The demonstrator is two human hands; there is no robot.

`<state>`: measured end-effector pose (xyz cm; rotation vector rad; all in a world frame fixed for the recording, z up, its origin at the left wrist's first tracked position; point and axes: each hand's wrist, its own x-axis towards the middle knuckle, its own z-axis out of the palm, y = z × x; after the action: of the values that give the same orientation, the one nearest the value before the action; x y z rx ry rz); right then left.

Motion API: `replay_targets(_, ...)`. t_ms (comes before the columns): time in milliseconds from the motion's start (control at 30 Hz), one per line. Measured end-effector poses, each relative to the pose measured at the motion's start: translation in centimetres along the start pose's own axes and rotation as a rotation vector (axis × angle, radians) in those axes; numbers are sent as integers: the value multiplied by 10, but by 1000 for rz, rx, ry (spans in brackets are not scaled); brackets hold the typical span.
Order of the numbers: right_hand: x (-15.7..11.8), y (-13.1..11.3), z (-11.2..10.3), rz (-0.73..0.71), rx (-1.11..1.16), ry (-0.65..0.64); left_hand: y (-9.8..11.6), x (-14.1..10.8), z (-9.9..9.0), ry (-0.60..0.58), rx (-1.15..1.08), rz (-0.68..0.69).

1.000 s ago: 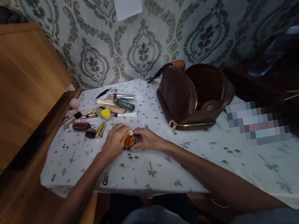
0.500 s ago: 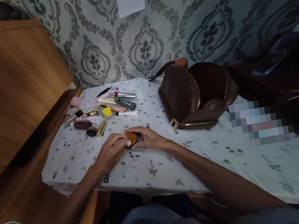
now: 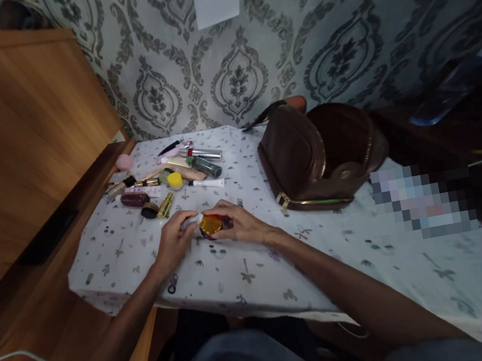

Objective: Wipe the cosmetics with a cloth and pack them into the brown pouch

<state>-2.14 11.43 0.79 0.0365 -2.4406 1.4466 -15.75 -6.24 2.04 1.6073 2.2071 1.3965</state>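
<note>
A small round container with a shiny golden top (image 3: 210,225) is held just above the patterned white cloth (image 3: 249,278). My right hand (image 3: 240,223) grips it from the right, thumb below and fingers along its upper edge. On its left side, my left hand (image 3: 177,236) pinches a small whitish piece (image 3: 197,220), perhaps tissue, against the container's edge. Beyond my hands lie a gold tube (image 3: 166,205), a round black case (image 3: 149,210), a dark red bottle (image 3: 134,199), a yellow-lidded jar (image 3: 174,180) and a white tube (image 3: 207,183).
An open brown bag (image 3: 294,152) stands on the cloth to the right. Several more cosmetics, a silver tube (image 3: 204,153) and a pink sponge (image 3: 124,162) among them, lie at the back left. A wooden panel (image 3: 20,120) rises at the left edge.
The golden top now shows more fully between my hands. My left hand has shifted slightly left, and the white piece has moved up the container's edge. The whole view has shifted slightly.
</note>
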Motion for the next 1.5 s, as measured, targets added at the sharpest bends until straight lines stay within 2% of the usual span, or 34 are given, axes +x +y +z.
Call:
replay_targets(233, 1, -4, 7, 55, -75, 110, 5, -8, -2, -38, 0, -24)
replay_targets(300, 1, -4, 7, 68, -88, 113, 6, -11, -1, -85, 1, -14)
replay_targets(400, 1, -4, 3, 0, -85, 66, 5, -15, 3, -146, 9, 33)
replay_targets(467, 0, -4, -1, -38, -75, 9, 4, -17, 7, -115, 35, 40)
replay_targets(567, -1, -7, -6, -33, -53, -54, 3, -19, 11, -31, 87, -29)
replay_targets(667, 0, -10, -7, -25, -32, -69, 5, -17, 10, -26, 106, -97)
replay_targets(767, 0, -11, -5, 16, -33, -29, 9, -12, 7, -34, 84, -105)
replay_targets(900, -1, -10, -1, 86, -1, 76, 16, -6, 5, 23, 53, -89)
replay_targets(1000, -2, -10, 2, 159, 109, 104, 21, -4, 7, 71, 100, -6)
replay_targets(1167, 1, -12, 6, 266, 449, 149, 33, -1, 14, 94, 208, 322)
replay_targets(1267, 5, -10, 10, 283, 637, 228, 39, 1, 18, 91, 308, 448)
replay_targets(1400, 9, -10, 12, 323, 929, 320, 42, 4, 21, 142, 379, 558)
replay_targets(1500, 8, -15, 7, 320, 1122, 337, 40, 6, 22, 180, 347, 557)
